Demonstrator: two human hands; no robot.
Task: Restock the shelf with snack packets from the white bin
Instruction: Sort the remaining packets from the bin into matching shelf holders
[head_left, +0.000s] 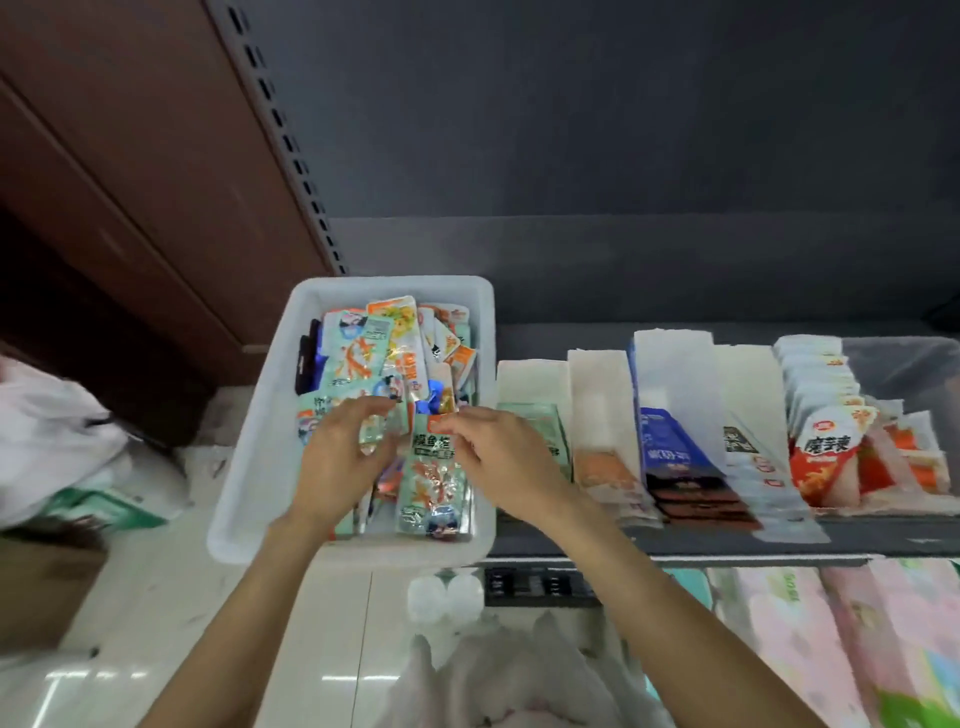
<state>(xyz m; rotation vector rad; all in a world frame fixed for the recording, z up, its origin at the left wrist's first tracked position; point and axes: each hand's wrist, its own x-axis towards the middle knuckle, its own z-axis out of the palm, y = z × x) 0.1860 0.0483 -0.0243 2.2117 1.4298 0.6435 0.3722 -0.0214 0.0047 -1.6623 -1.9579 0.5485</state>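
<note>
Seen from above, a person's two bare forearms reach forward into a white bin (260, 441) packed with loose snack packets (374, 353), mostly pale green with orange print. The bin sits at the left end of a dark shelf (571, 540), its left part overhanging the pale floor. The left hand (340, 462) hovers over the packets with fingers curled and spread; whether it grips anything cannot be told. The right hand (501, 462) pinches the top edge of one pale green packet (434, 483) between thumb and fingertips, the packet lying lengthwise on the heap near the bin's front. To the right on the shelf stand rows of white, blue and red-and-white packets (826, 457), leaning in files, just beside the bin.
</note>
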